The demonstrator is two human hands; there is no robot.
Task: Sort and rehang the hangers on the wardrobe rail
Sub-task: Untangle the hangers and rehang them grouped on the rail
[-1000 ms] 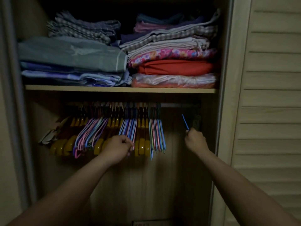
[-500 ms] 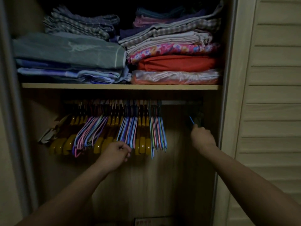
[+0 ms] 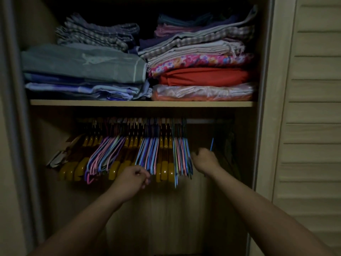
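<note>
A metal rail (image 3: 204,121) runs under the shelf of a dim wardrobe. Several yellow-brown wooden hangers (image 3: 164,167) and bundles of thin pink, blue and purple hangers (image 3: 108,154) hang packed along its left and middle stretch. My left hand (image 3: 132,179) is curled at the bottom tips of a blue and pink bundle (image 3: 147,154). My right hand (image 3: 204,159) is closed just right of the last bundle, on a single blue thin hanger (image 3: 211,144) that hangs apart towards the right end; most of that hanger is lost in shadow.
The wooden shelf (image 3: 142,103) above the rail carries two stacks of folded fabrics (image 3: 201,76). A louvred door (image 3: 311,108) stands at the right. A dark item (image 3: 229,143) hangs at the rail's far right end.
My right hand has shifted left with the blue hanger, from near the rail's right end towards the packed bundles. My left hand stays at the bottom of the blue and pink bundle.
</note>
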